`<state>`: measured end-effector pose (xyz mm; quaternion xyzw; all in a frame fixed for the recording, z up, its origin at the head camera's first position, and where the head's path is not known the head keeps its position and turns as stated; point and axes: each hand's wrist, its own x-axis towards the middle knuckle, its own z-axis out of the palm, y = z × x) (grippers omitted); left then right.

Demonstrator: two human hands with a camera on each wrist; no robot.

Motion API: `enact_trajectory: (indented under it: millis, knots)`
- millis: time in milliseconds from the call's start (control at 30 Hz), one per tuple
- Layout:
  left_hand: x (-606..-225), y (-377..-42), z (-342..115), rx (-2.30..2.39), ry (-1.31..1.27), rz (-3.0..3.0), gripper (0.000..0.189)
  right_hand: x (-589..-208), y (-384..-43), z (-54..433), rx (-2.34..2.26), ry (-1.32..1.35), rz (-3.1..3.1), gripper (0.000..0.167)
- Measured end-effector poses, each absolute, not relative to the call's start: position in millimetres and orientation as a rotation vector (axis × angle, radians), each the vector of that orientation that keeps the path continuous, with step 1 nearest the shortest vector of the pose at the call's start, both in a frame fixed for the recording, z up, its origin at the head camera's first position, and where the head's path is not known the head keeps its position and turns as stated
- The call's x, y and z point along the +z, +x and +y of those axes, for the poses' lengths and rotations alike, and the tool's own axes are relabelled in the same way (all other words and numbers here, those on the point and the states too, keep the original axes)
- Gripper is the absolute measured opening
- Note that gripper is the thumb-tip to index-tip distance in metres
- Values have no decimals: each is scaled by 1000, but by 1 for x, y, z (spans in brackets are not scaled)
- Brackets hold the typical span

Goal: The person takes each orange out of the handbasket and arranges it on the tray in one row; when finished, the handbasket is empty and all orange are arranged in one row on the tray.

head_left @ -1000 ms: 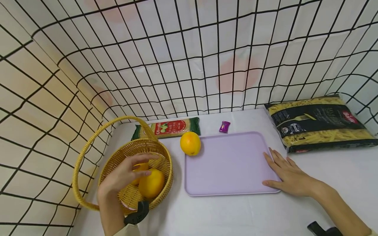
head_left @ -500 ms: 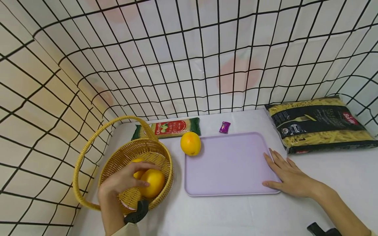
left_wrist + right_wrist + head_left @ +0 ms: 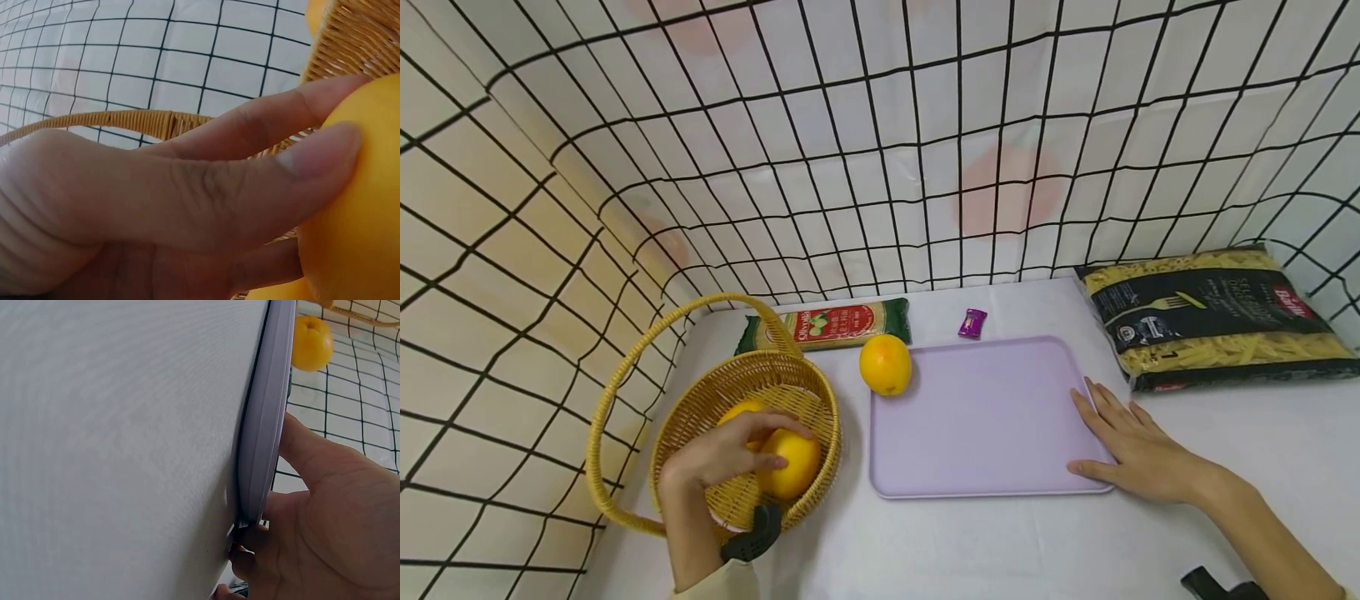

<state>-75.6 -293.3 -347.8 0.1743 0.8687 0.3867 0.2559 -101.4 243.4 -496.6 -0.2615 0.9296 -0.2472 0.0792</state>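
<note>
While the left hand point(image 3: 730, 447) pinches the nearer orange point(image 3: 797, 473) inside the basket point(image 3: 797, 398), lower left of the frame, I would wrap its fingers lower before lifting; the right hand point(image 3: 1138, 457), fingers spread, should steady the tray point(image 3: 985, 417).

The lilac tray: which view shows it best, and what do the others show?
The head view: nearly the whole lilac tray shows from above, with only the corner orange and right hand covering parts. The right wrist view shows just its side, edge-on; the left wrist view shows none of it.
</note>
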Motion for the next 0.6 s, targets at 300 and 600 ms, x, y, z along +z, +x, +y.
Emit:
enact_trajectory:
  millis: [300,600]
  knots:
    - [-350,-80,-287,951,406,2582,31,-470,-97,233,-797,-682,2678,100]
    - [-353,-84,-284,961,332,2623,40,-474,-99,236,-796,-690,2679,100]
